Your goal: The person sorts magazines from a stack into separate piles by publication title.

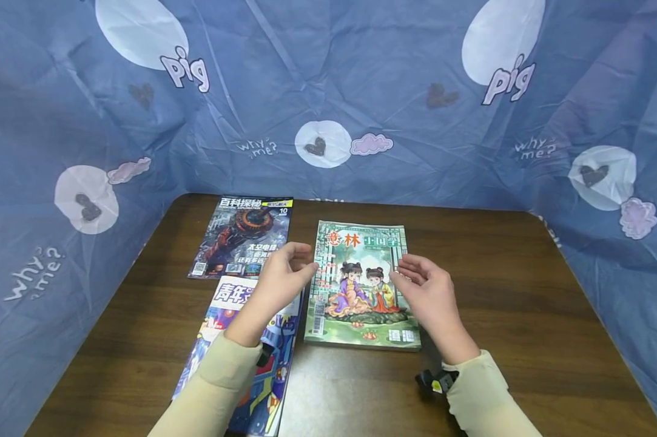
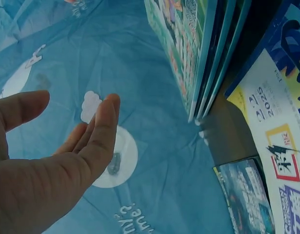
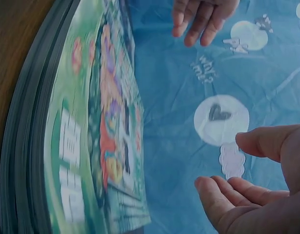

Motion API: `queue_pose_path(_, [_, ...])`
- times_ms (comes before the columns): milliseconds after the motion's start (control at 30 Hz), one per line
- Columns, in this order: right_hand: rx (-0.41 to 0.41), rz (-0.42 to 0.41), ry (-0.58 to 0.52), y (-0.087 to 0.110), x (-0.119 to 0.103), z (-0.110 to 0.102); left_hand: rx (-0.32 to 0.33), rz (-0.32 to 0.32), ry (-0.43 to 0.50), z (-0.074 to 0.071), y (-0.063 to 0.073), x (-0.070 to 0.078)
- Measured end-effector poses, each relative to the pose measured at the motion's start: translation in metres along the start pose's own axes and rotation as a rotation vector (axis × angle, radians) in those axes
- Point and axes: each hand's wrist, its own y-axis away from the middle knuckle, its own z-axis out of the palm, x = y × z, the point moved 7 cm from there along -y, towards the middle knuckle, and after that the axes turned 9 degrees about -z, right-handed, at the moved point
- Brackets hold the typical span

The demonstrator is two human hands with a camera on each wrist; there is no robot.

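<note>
A stack of magazines lies on the table, its top one a green magazine (image 1: pixel 361 291) with two cartoon children on the cover. In the left wrist view the stack's spines show several layers. My left hand (image 1: pixel 287 273) hovers near the stack's left edge, fingers relaxed and holding nothing. On the other side my right hand (image 1: pixel 429 291) hovers by the right edge, fingers loosely bent with a gap to the thumb. Under my left forearm lies a blue and purple magazine (image 1: pixel 197 352), partly hidden by the sleeve. Behind it is a dark magazine (image 1: pixel 241 233) with a red machine.
The brown wooden table (image 1: pixel 525 315) carries all the magazines. A blue printed cloth (image 1: pixel 328 79) with hearts and words hangs behind the table and along both sides.
</note>
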Motion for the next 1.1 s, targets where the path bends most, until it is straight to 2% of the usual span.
queue_pose_path(167, [0.039,0.016,-0.01,-0.002,0.011,-0.015,0.015,-0.019,0.011,0.004,-0.004,-0.002])
queue_pose_path(433, [0.103,0.027,-0.005,-0.005,0.032,-0.029,0.074,-0.033,-0.026,0.002,-0.009,-0.018])
queue_pose_path(633, [0.158,-0.007,-0.045,-0.003,0.032,-0.034,0.098,-0.028,-0.019,0.003,-0.013,-0.022])
queue_pose_path(767, [0.166,-0.02,-0.057,-0.002,0.029,-0.034,0.093,-0.045,-0.032,0.004,-0.014,-0.026])
queue_pose_path(900, [0.158,0.013,-0.014,-0.001,0.031,-0.033,0.081,-0.075,-0.054,0.004,-0.014,-0.03])
queue_pose_path(1100, [0.136,0.069,0.06,0.001,0.038,-0.032,0.071,-0.071,-0.076,0.004,-0.016,-0.032])
